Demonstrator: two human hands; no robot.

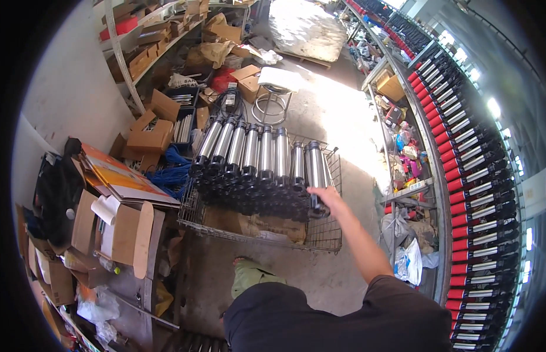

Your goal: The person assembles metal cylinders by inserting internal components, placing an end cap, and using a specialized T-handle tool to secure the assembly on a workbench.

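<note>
My right hand (326, 199) is closed on the lower part of a shiny steel cylinder with black ends (314, 167), at the right end of a stack. This cylinder stands tilted, its top leaning away from me. To its left lie several like steel cylinders (249, 149) side by side, with more black ends in layers beneath them. The stack rests in a wire cage (261, 239) on the floor, with brown cardboard (255, 226) at its near side. My left hand is not in view.
At right runs a long rack edge (440, 229) with a row of red, steel and black cylinders (460, 182). Open cardboard boxes (117, 232) crowd the left bench. A round stool (276, 88) stands behind the cage; blue cables (167, 176) lie left of it.
</note>
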